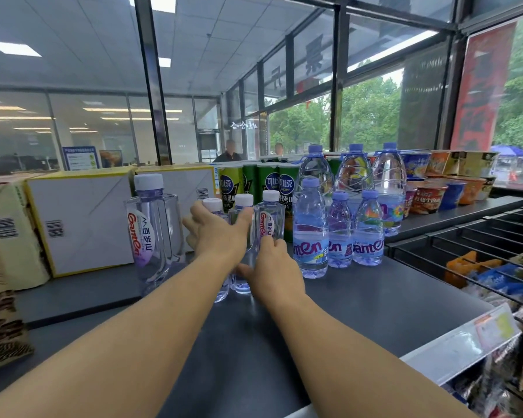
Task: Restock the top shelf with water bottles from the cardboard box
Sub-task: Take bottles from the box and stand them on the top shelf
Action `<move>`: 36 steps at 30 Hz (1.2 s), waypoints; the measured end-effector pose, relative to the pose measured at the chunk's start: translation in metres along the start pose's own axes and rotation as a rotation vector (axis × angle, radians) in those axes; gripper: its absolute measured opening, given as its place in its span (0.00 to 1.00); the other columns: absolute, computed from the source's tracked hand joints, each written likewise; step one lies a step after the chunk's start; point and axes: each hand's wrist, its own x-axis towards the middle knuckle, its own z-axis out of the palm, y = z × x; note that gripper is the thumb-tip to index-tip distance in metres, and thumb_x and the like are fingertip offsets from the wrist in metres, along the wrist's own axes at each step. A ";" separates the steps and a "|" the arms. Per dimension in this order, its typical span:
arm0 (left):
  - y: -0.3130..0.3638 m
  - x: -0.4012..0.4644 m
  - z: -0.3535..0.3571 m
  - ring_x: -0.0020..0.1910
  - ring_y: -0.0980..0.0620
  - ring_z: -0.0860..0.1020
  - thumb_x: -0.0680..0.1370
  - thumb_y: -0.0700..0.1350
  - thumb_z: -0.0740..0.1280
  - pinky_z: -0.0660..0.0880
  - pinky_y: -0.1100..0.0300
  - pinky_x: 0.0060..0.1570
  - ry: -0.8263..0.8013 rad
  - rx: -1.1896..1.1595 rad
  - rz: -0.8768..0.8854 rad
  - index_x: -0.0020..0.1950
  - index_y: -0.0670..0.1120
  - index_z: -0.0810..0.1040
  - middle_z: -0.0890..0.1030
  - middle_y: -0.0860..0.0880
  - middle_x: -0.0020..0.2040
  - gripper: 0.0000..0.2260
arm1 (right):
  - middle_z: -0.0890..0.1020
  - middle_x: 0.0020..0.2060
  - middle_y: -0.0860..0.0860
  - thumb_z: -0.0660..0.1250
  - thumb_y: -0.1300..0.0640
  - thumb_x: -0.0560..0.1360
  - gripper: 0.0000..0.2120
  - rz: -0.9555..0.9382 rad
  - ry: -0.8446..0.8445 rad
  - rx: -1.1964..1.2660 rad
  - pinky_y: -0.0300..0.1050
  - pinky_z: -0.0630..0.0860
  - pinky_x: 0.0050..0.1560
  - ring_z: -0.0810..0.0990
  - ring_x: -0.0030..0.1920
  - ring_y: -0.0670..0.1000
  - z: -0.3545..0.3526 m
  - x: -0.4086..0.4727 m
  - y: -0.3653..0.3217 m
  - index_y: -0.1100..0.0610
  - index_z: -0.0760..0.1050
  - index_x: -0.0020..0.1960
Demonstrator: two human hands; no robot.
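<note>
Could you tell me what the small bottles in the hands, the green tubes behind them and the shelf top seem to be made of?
Small bottles: clear glossy plastic, probably; you see straight through them, and the caps are white. Green tubes: likely printed card or foil-wrapped canisters, with a slight sheen; the material is uncertain. Shelf top: dark grey, matt, looks like painted metal or laminate; it shows only soft reflections.

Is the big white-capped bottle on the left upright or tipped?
Upright: the bottle stands on the shelf, cap on top.
</note>
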 end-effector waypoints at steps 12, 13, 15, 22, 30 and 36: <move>-0.019 -0.001 0.007 0.74 0.41 0.60 0.66 0.57 0.79 0.62 0.42 0.71 0.089 -0.023 0.017 0.77 0.50 0.48 0.56 0.46 0.76 0.51 | 0.68 0.67 0.50 0.65 0.46 0.76 0.26 0.084 0.273 0.338 0.55 0.75 0.53 0.75 0.58 0.55 -0.019 0.016 0.010 0.51 0.60 0.70; -0.023 -0.004 0.008 0.76 0.41 0.59 0.66 0.56 0.80 0.61 0.42 0.73 0.080 -0.047 -0.021 0.78 0.49 0.45 0.55 0.46 0.78 0.54 | 0.67 0.70 0.51 0.65 0.48 0.77 0.31 0.092 0.232 0.343 0.56 0.74 0.57 0.75 0.62 0.56 -0.018 0.019 0.010 0.51 0.56 0.75; -0.032 -0.009 0.012 0.77 0.42 0.57 0.66 0.53 0.81 0.59 0.43 0.74 0.052 -0.081 -0.100 0.79 0.48 0.43 0.53 0.45 0.79 0.57 | 0.70 0.71 0.53 0.64 0.49 0.77 0.35 0.108 0.127 0.368 0.55 0.72 0.60 0.73 0.66 0.58 -0.015 0.023 0.009 0.50 0.51 0.79; -0.049 -0.013 0.016 0.76 0.40 0.59 0.69 0.48 0.79 0.61 0.42 0.73 -0.020 0.001 -0.079 0.78 0.51 0.41 0.53 0.45 0.78 0.54 | 0.77 0.63 0.58 0.62 0.52 0.80 0.29 0.110 0.059 0.323 0.54 0.72 0.56 0.76 0.60 0.61 -0.011 0.026 0.015 0.51 0.55 0.77; -0.048 -0.015 0.017 0.72 0.39 0.66 0.73 0.44 0.76 0.64 0.46 0.69 -0.102 0.008 -0.015 0.78 0.50 0.40 0.55 0.42 0.76 0.49 | 0.70 0.70 0.60 0.60 0.52 0.82 0.34 0.129 0.091 0.257 0.54 0.70 0.62 0.71 0.67 0.61 -0.017 0.015 0.020 0.57 0.47 0.80; -0.048 -0.023 0.015 0.76 0.40 0.60 0.72 0.45 0.77 0.62 0.42 0.72 -0.157 0.027 -0.131 0.78 0.47 0.31 0.48 0.42 0.79 0.57 | 0.65 0.69 0.59 0.63 0.54 0.81 0.29 0.141 0.115 0.246 0.50 0.70 0.57 0.72 0.63 0.61 -0.024 0.006 0.015 0.57 0.55 0.78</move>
